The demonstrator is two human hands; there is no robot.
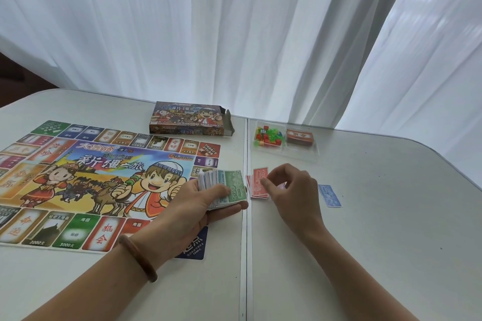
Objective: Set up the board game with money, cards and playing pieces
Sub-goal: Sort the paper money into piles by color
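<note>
The colourful game board [86, 180] lies flat on the left half of the table. My left hand [198, 206] holds a stack of paper money [224, 189] with a green 500 note on top, at the board's right edge. Just right of it, my right hand [292, 190] hovers with thumb and forefinger pinched together above a small pile of red notes [257, 184]; whether a note is between the fingertips is unclear. A single blue note [330, 195] lies further right. A clear tray [284, 155] holds coloured playing pieces [268, 135] and a deck of red cards [300, 137].
The open game box [187, 121] stands behind the board near the table's far edge. A seam [246, 255] splits the white table into two halves. White curtains [234, 28] hang behind. A brown bangle [138, 258] is on my left wrist.
</note>
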